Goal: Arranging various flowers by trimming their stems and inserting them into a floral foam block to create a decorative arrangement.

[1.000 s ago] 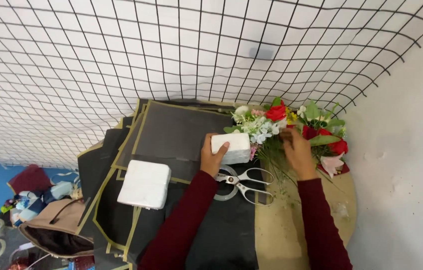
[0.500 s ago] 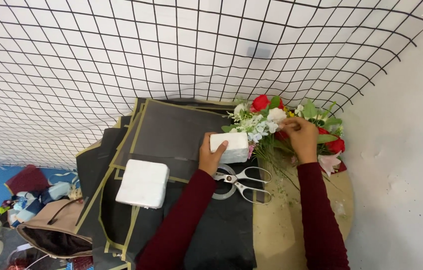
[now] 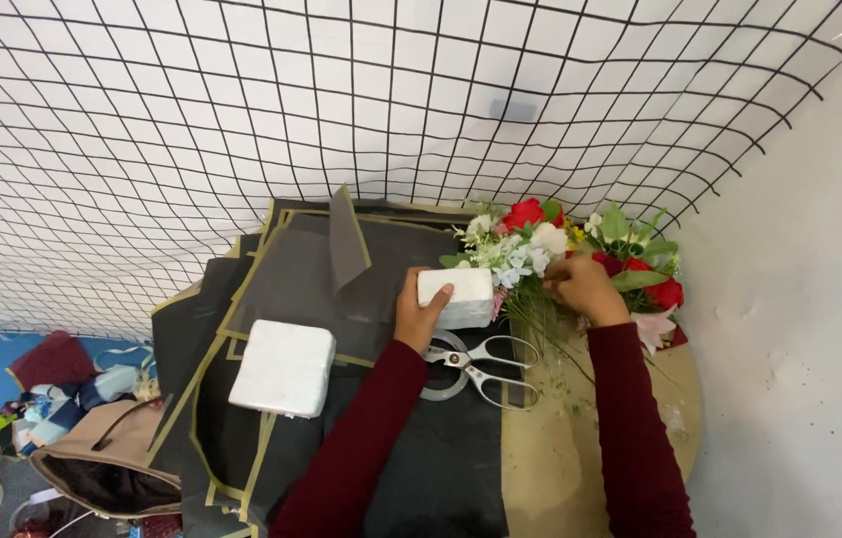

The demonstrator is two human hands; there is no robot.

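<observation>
My left hand (image 3: pixel 417 315) grips a small white foam block (image 3: pixel 461 296) held on the table, with white and pale blue flowers (image 3: pixel 506 255) and a red rose (image 3: pixel 523 213) standing out of its far side. To its right, my right hand (image 3: pixel 585 286) is closed on flower stems among the red roses (image 3: pixel 662 291) and green leaves (image 3: pixel 630 231). Both arms wear dark red sleeves. Silver scissors (image 3: pixel 485 361) lie open just in front of the block.
A larger white foam block (image 3: pixel 283 367) rests on black wrapping sheets with gold edges (image 3: pixel 241 418). The round wooden table (image 3: pixel 580 468) stands against a white wall with a black wire grid (image 3: pixel 241 130). A brown bag (image 3: pixel 92 463), tape rolls and ribbons lie on the floor at left.
The camera view shifted slightly. My right hand moved a little left and up among the flowers, and the red rose now stands higher behind the small block. My left hand stayed on the block.
</observation>
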